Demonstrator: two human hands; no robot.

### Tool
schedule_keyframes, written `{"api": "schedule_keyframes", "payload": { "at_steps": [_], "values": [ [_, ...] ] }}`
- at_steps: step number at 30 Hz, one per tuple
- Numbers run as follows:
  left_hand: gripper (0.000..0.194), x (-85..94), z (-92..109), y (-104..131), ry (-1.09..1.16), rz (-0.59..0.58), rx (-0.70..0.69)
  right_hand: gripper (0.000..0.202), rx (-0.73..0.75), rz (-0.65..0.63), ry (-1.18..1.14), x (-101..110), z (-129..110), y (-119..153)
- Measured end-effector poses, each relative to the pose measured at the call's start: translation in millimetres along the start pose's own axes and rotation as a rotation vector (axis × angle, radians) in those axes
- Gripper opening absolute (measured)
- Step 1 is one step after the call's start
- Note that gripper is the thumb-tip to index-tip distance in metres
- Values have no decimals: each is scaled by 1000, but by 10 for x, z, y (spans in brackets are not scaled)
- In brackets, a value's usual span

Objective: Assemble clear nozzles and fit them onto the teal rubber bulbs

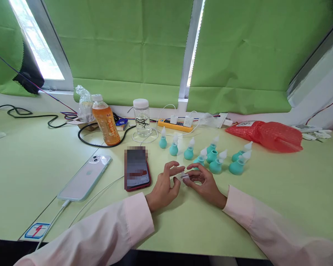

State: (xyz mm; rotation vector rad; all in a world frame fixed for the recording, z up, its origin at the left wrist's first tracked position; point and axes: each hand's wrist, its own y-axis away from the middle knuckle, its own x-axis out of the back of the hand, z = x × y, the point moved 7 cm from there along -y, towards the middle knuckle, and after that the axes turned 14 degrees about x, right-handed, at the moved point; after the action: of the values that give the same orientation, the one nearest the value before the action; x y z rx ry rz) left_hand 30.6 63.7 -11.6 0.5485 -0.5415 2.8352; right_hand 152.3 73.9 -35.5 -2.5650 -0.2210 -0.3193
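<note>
My left hand (165,186) and my right hand (205,184) meet low over the table around a small clear plastic piece (184,176). The thumb and fingers of my right hand pinch it. From the other side, the curled fingers and thumb of my left hand close around its left end; the exact contact is partly hidden. Just beyond my hands stand several teal squeeze bulbs with clear pointed tips, such as one nasal aspirator (188,149) and another aspirator (236,165) to the right. Among them, one teal bulb (212,157) has an open neck and no tip.
Left of my hands lie a phone with a red case (148,181) and a charging phone (84,178). Further back stand an orange drink bottle (106,122) and a clear jar (141,120). Behind the bulbs are a yellow power strip (174,125) and a red plastic bag (277,136).
</note>
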Motion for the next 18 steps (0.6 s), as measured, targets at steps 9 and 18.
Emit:
{"api": "schedule_keyframes", "payload": {
  "at_steps": [9,18],
  "values": [
    [43,0,104,46,-132,59,-194,28,32,6,-1,8,-46,-1],
    [43,-4,108,54,-120,32,-173,26,50,-15,2,-4,-38,3]
  ]
}}
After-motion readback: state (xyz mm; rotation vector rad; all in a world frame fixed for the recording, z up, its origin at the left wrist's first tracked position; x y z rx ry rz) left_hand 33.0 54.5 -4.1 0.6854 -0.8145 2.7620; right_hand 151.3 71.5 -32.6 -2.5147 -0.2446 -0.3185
